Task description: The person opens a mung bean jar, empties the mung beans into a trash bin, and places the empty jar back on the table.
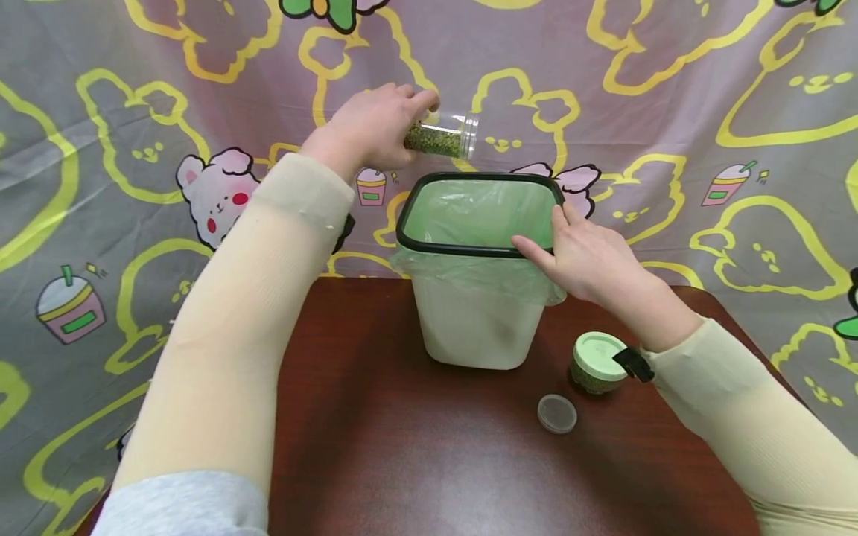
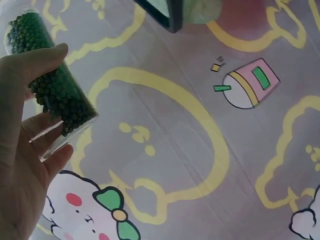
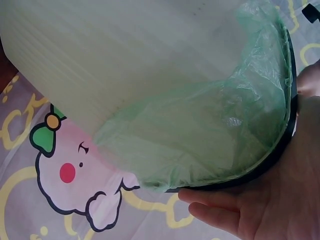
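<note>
My left hand (image 1: 378, 126) grips a clear jar (image 1: 471, 134) lying nearly sideways above the bin's back left. Small green beans (image 2: 62, 95) fill much of the jar, and its uncapped mouth points right. Below stands a white bin (image 1: 479, 331) with a black rim (image 1: 456, 249) and a pale green bag (image 1: 482, 212) lining it, folded over the outside. At the right front corner my right hand (image 1: 593, 253) rests against the rim, thumb along the front and fingers along the side. Its straight fingers (image 3: 215, 212) also show beside the rim in the right wrist view.
On the brown table (image 1: 402, 454), a small jar with a pale green lid (image 1: 599, 356) stands right of the bin, under the right forearm. A loose clear round lid (image 1: 557, 414) lies in front of it. Behind hangs a patterned cloth (image 1: 637, 82).
</note>
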